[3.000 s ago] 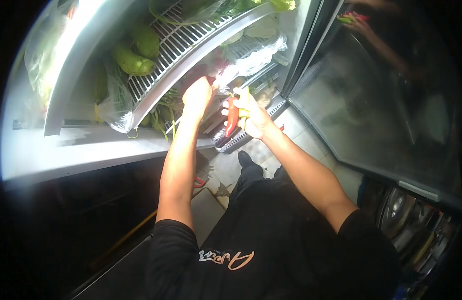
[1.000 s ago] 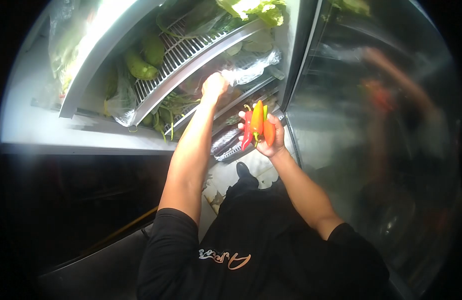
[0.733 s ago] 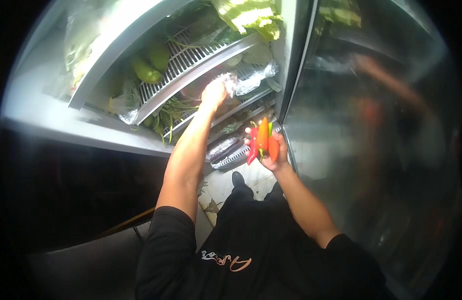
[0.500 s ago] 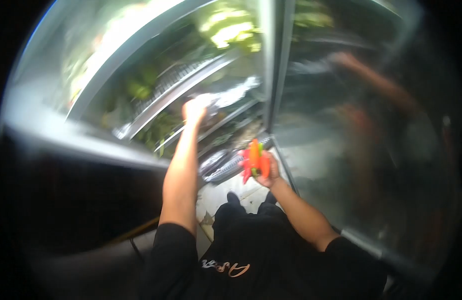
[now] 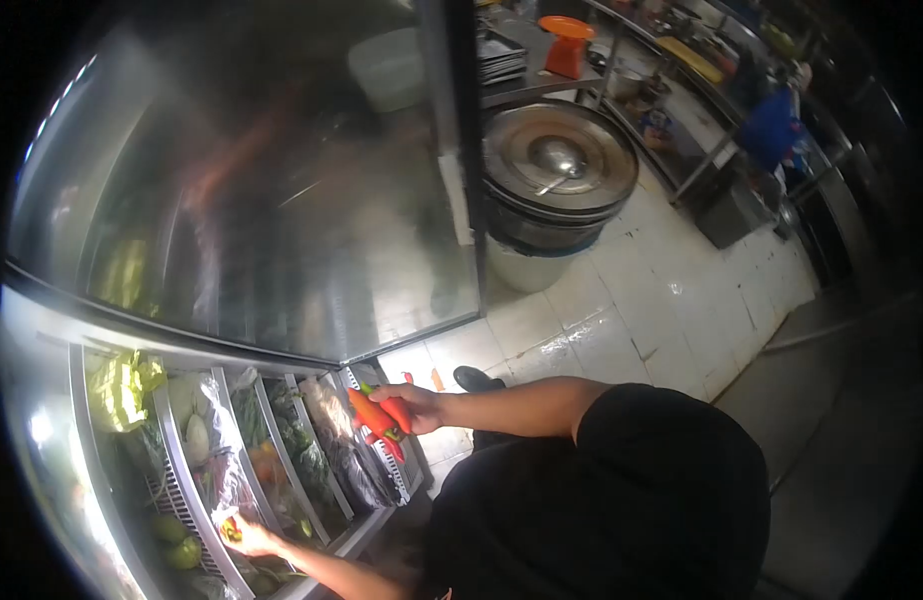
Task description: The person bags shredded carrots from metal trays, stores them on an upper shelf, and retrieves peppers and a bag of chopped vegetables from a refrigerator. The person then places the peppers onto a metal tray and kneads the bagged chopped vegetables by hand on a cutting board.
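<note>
My right hand [image 5: 414, 408] is closed around several red and orange chili peppers [image 5: 370, 410] with green stems, held just in front of the open fridge's lower shelves. Lower left, my left hand [image 5: 252, 540] reaches in at a shelf edge, its fingers closed on a clear plastic bag [image 5: 225, 480]. Something small, yellow and red, shows at those fingertips; I cannot make out what it is.
The glass fridge door [image 5: 282, 220] stands open. Shelves hold leafy greens [image 5: 307, 450], round green produce [image 5: 182, 550] and bags. Small red and orange pieces [image 5: 438, 380] lie on the tiled floor [image 5: 602, 320]. Beyond are a lidded drum [image 5: 517, 150] and an orange scale [image 5: 567, 45].
My view has swung round, bringing the kitchen floor and drum into sight. The peppers remain in my right hand, and the left is still at the shelves with the bag.
</note>
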A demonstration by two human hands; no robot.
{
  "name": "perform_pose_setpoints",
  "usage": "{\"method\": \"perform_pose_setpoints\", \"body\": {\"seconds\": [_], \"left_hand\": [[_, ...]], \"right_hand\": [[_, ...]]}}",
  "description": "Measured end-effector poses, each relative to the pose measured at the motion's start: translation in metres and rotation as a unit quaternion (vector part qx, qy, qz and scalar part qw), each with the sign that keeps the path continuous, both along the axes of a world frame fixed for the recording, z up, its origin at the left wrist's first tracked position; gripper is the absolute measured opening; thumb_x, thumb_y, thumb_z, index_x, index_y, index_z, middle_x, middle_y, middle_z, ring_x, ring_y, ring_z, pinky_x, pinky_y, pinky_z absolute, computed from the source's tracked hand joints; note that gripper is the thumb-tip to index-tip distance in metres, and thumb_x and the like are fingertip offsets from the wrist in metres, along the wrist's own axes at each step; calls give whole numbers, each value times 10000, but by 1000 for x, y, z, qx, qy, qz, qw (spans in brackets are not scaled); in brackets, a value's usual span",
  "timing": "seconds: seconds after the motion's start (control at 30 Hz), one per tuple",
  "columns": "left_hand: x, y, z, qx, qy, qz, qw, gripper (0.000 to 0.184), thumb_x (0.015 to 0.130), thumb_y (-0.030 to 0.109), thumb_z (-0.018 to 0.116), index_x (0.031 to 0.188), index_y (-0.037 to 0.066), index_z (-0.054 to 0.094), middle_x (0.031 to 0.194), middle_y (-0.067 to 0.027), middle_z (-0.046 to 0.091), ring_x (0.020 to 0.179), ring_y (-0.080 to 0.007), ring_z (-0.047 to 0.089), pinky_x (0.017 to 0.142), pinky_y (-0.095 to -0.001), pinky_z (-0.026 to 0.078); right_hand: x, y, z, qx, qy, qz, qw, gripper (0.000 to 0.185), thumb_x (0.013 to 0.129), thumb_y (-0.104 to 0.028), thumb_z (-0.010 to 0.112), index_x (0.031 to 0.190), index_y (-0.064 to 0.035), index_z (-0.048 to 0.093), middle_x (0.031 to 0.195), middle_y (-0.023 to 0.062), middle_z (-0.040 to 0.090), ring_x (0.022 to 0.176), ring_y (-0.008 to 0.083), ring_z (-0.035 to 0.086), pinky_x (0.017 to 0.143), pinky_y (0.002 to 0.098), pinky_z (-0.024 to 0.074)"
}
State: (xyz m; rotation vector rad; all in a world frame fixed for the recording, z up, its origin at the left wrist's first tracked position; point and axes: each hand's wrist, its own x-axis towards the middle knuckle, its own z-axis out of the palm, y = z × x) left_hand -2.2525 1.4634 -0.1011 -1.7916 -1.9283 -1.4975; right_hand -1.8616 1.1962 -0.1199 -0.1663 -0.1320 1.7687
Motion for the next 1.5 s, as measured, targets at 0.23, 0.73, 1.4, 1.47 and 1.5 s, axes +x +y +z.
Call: {"method": "perform_pose_setpoints", "body": {"seconds": [0.23,0.73,1.4,1.47,1.5], "left_hand": [[38,-50,10,174,-70,-31,982,447,655,236,821,971,7,604,925,-97,628,831,-223,599,776,-339,488],[440,-345,10,-71,-58,-707,701,545,587,18,750,1066,103,505,989,-144,506,934,-316,503,781,-403,438],[1045,-255,83,-265,-326,-616,667,528,750,224,688,1192,33,472,1173,-137,486,1111,-248,461,936,-323,357],[1081,-232,86,-308,-352,-609,640,582,789,304,629,1268,40,432,1248,-150,451,1161,-249,434,958,-312,337],[1095,-222,86,-336,-381,-605,613,617,806,347,598,1309,45,406,1287,-157,431,1188,-251,419,970,-307,326]], "right_hand": [[20,-90,-2,11,0,-97,995,464,885,-338,479,1246,-62,388,1161,143,508,992,334,560,710,479,531],[223,-213,-4,-38,16,-278,960,516,847,-312,515,1279,-58,394,1246,164,479,1085,350,513,893,491,442],[721,-73,93,-119,-261,-488,824,306,851,-419,542,927,-124,514,832,47,588,758,184,576,629,360,483],[755,-58,100,-107,-284,-466,831,318,872,-442,502,922,-128,516,804,55,588,723,200,582,580,360,483],[768,-50,103,-100,-292,-456,835,328,883,-454,481,919,-130,516,789,59,588,706,208,585,556,360,482]]}}
